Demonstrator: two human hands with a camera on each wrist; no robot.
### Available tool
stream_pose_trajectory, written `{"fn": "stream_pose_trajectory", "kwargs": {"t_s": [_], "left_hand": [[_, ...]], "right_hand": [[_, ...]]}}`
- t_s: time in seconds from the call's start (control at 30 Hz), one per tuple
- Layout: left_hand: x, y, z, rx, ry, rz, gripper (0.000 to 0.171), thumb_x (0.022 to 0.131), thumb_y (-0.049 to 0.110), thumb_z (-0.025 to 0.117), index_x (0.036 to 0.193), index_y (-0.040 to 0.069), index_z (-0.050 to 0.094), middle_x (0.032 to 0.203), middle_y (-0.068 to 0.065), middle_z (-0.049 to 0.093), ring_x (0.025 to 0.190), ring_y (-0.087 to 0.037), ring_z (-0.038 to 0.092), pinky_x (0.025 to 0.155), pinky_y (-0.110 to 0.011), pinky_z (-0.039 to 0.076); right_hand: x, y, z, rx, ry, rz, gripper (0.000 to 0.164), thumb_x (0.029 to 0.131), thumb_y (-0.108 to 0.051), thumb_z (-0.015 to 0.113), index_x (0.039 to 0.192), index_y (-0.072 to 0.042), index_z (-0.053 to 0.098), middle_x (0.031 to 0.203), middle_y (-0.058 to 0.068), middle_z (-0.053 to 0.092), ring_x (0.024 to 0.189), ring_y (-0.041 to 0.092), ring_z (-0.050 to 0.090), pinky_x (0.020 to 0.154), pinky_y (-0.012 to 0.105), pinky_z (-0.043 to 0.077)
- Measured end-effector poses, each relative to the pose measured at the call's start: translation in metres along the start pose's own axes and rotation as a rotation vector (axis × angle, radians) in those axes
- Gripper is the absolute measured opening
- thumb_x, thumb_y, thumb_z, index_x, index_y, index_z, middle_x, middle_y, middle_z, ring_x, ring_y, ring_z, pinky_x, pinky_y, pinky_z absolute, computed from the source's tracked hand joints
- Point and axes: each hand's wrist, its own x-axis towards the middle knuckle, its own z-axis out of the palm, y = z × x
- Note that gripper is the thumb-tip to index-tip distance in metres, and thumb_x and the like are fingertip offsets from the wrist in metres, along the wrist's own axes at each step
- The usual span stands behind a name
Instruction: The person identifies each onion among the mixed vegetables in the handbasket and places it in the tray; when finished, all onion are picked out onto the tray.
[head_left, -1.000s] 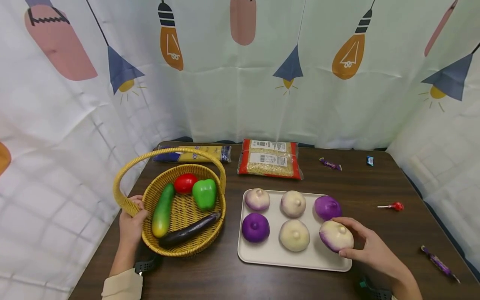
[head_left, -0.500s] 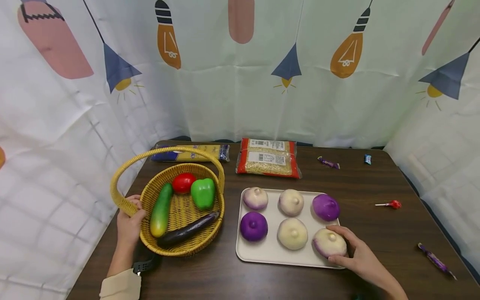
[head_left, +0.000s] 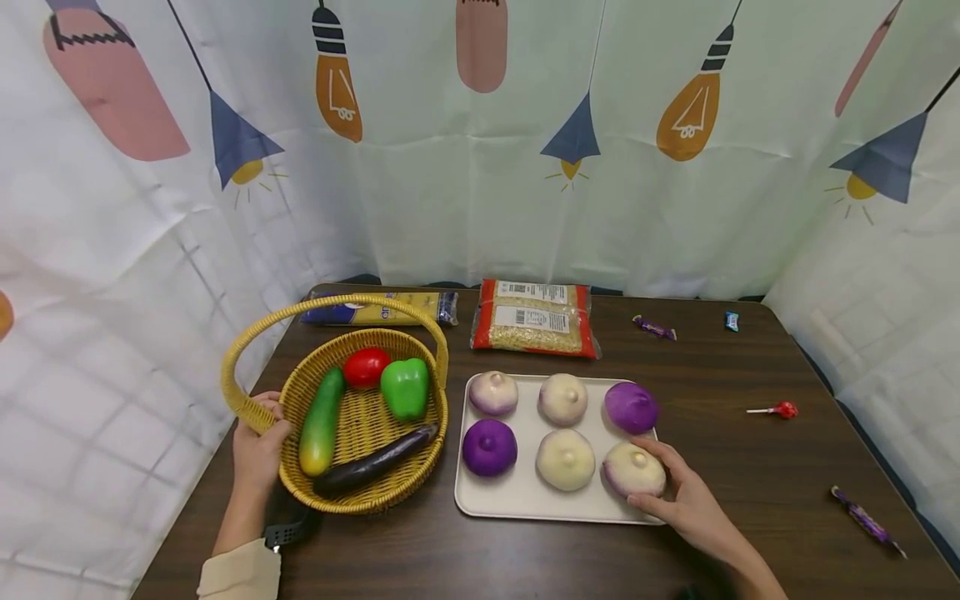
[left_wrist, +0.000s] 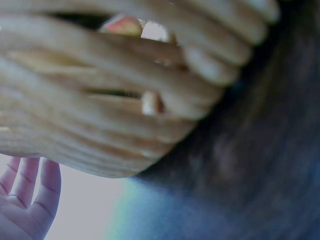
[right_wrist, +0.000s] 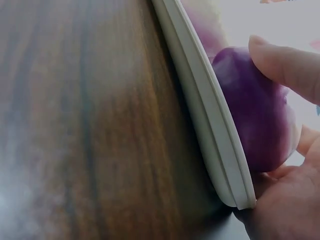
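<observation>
My left hand point(head_left: 257, 443) holds the left side of the yellow wicker basket point(head_left: 442, 442) where its handle point(head_left: 236, 392) meets the rim. Inside lie a cucumber point(head_left: 322, 421), a red tomato point(head_left: 367, 367), a green bell pepper point(head_left: 406, 389) and an eggplant point(head_left: 375, 460). On the white tray point(head_left: 510, 502), toy onions stand in two rows, some purple, some whitish. With thumb and fingers, my right hand point(head_left: 690, 500) grips the white-and-purple toy onion point(head_left: 633, 470) at the near right corner. In the right wrist view that onion's purple side point(right_wrist: 257, 115) sits at the tray's rim.
Behind the basket lies a blue-and-yellow pasta packet point(head_left: 382, 308). A red-edged bag of grain point(head_left: 534, 318) is behind the tray. On the right are two purple-wrapped candies, one far point(head_left: 654, 327) and one near point(head_left: 867, 522), a small blue candy point(head_left: 731, 321) and a red lollipop point(head_left: 784, 409).
My right hand has lowered the white-and-purple toy onion onto the tray. Afterwards the tray with its onions has shifted left, nearer the basket. My left hand stays on the basket.
</observation>
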Motion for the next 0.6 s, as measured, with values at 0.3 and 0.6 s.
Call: {"fn": "stream_pose_trajectory", "kwargs": {"t_s": [0.3,0.6], "left_hand": [[-0.001,-0.001,-0.001,0.038,0.011,-0.001,0.009,0.084,-0.009,0.049,0.092,-0.007,0.046,0.111,0.002,0.05,0.097,-0.013,0.045,0.077,-0.02,0.036],[-0.001,0.003,-0.002,0.131,0.046,-0.005,0.011,0.085,-0.006,0.052,0.096,-0.008,0.05,0.111,0.003,0.053,0.1,-0.007,0.047,0.08,-0.02,0.037]], "right_hand": [[0.003,-0.002,0.002,-0.064,0.07,-0.01,0.074,0.076,-0.007,0.083,0.14,-0.005,0.046,0.136,0.014,0.046,0.124,-0.009,0.037,0.098,0.005,0.027],[0.007,-0.008,-0.009,-0.13,0.083,-0.087,0.062,0.078,-0.003,0.08,0.134,0.0,0.052,0.132,0.015,0.05,0.118,-0.004,0.047,0.096,0.008,0.035]]}}
